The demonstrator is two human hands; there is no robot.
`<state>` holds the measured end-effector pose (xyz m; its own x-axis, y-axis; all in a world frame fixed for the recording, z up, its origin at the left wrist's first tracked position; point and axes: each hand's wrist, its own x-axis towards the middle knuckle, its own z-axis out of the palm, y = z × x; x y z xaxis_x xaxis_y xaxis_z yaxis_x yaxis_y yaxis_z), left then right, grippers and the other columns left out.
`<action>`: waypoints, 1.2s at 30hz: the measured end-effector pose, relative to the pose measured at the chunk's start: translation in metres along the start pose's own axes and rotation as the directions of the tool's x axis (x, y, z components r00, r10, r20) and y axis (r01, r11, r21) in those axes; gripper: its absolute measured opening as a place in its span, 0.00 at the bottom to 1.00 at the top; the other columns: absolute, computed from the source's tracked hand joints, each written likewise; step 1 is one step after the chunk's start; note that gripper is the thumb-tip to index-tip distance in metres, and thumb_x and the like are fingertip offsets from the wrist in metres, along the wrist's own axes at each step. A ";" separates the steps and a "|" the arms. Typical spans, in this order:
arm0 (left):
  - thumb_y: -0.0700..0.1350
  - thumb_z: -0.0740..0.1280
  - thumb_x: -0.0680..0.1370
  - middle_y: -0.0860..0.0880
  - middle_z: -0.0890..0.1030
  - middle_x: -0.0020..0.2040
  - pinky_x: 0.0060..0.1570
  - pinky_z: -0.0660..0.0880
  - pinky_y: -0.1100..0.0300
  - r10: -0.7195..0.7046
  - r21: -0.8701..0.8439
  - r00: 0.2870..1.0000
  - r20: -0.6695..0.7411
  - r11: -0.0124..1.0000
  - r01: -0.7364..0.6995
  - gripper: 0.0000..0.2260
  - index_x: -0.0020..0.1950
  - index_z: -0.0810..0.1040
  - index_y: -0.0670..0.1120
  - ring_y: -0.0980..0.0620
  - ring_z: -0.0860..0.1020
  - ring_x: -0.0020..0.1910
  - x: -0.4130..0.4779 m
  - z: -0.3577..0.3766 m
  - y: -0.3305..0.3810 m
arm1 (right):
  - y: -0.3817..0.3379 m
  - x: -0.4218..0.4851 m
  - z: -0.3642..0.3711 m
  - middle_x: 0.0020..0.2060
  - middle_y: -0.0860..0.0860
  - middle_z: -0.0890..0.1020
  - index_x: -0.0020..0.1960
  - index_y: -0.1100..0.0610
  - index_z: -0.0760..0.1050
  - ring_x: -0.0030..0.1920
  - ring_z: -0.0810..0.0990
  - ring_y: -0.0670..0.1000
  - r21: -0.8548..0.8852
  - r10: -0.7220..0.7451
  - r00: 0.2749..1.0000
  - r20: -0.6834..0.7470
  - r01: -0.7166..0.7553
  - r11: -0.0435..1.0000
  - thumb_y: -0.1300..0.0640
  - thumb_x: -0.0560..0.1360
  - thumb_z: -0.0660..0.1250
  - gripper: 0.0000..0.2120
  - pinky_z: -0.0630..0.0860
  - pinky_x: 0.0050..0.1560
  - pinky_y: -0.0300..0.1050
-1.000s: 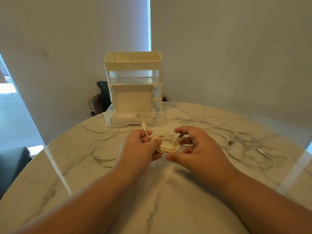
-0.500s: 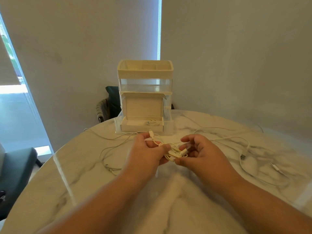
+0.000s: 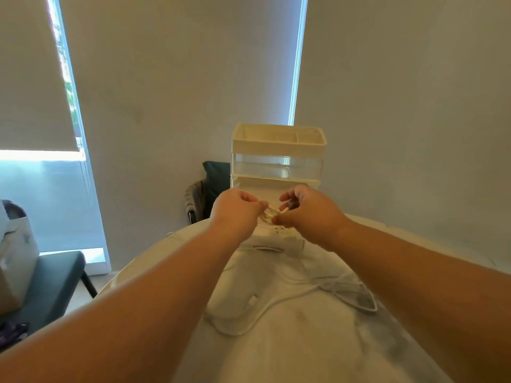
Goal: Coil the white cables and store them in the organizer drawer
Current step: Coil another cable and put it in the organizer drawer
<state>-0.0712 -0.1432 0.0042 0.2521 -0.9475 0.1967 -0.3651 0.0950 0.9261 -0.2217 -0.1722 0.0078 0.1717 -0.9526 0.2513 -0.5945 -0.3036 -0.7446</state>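
Observation:
A small coil of white cable hangs between my two hands, held up in front of the organizer. My left hand grips the coil's left side with curled fingers. My right hand pinches its right side, and a plug end sticks out between the fingers. Below the hands the organizer's bottom drawer stands pulled out, with a bit of cable inside. More white cables lie loose on the marble table.
A dark chair stands behind the table, left of the organizer. At the left edge a bag sits on a dark seat. Blinds cover the windows behind.
Both hands have lifted the coil off the table and carried it forward, to just above the open drawer. The view has tilted up and moved closer to the organizer.

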 end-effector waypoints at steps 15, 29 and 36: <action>0.46 0.55 0.80 0.46 0.73 0.65 0.66 0.55 0.35 -0.074 0.680 0.988 0.139 0.732 -0.041 0.15 0.66 0.71 0.50 0.41 0.63 0.68 0.086 0.021 -0.051 | 0.029 0.107 0.049 0.49 0.49 0.82 0.58 0.51 0.79 0.48 0.81 0.49 -0.421 0.071 0.979 0.190 0.016 0.907 0.56 0.67 0.78 0.20 0.81 0.54 0.50; 0.49 0.54 0.81 0.46 0.72 0.67 0.69 0.57 0.37 0.027 0.829 0.955 0.296 0.489 -0.271 0.17 0.65 0.76 0.51 0.42 0.61 0.69 0.087 0.021 -0.048 | 0.030 0.101 0.052 0.55 0.51 0.82 0.59 0.54 0.82 0.54 0.78 0.52 -0.562 0.025 0.952 0.304 0.158 0.812 0.61 0.78 0.63 0.13 0.73 0.56 0.46; 0.56 0.45 0.83 0.44 0.71 0.70 0.71 0.52 0.37 -0.044 0.821 0.939 0.342 0.499 -0.276 0.24 0.70 0.72 0.48 0.43 0.63 0.70 0.078 0.019 -0.050 | 0.036 0.106 0.049 0.40 0.46 0.81 0.44 0.51 0.82 0.44 0.79 0.48 -0.553 -0.015 0.982 0.191 0.120 0.825 0.60 0.73 0.70 0.05 0.73 0.37 0.38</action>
<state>-0.0508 -0.2273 -0.0327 -0.0540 -0.9980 0.0341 -0.9879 0.0584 0.1439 -0.1861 -0.2849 -0.0231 0.3271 -0.9346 0.1395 -0.9040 -0.3525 -0.2420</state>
